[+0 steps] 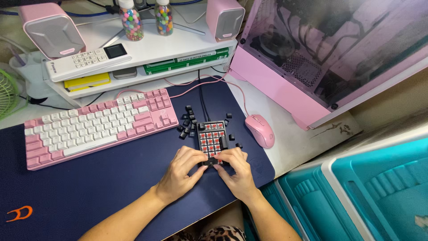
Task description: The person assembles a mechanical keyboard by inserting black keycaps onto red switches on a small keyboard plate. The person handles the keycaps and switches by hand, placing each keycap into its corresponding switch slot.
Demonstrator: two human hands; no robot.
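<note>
Nearest the camera, two bare forearms come up from the bottom edge over a dark blue desk mat (89, 187), and both hands meet at the near end of a small black number pad (211, 139). The left hand (180, 172) lies against the pad's lower left corner, fingers curled inward and pressed together at its near edge. The right hand (236, 168) covers the lower right corner, its fingertips bent down onto the bottom row; whether they pinch a single keycap there cannot be told, as the fingers hide that spot. The pad sits flat on the mat, reaching away from the hands, with most of its caps off so that red switch stems show in rows. Loose black keycaps (188, 119) lie scattered just beyond and to the left of the pad, a few more beside its right edge. A pink and white keyboard (98, 127) lies well to the left, a pink mouse (260, 129) just to the right of the pad, and a pink computer case (285, 85) stands behind the mouse.
</note>
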